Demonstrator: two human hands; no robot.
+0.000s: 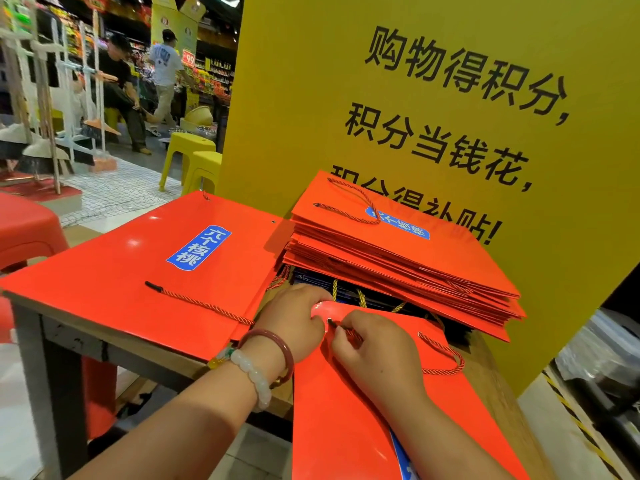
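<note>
At the far left a red plastic stool [27,226] stood beside the wooden desk [69,327]. On the desk's left half lay a flat red paper bag with a blue label [121,289], and a twisted red cord [207,307] trailed along its near edge.

Right of that, the left hand [294,320], bracelets at its wrist, curled its fingers over the far left corner of a glossy red paper bag [346,427] and gripped it. This bag lay flat, its long axis running from the hands back toward the person.

Just beside it, the right hand [377,348] pinched the black-tipped end of the bag's red twisted rope handle [446,355] between thumb and forefinger. The rest of the rope looped out to the right.

The tip pointed left, almost touching the left hand at that corner. Threading would probably fall to the right hand, with the left steadying the card. No punched hole could be made out there.

Farther right, a stack of flat red paper bags [398,258] rested against a tall yellow sign board with black lettering [311,98].
</note>
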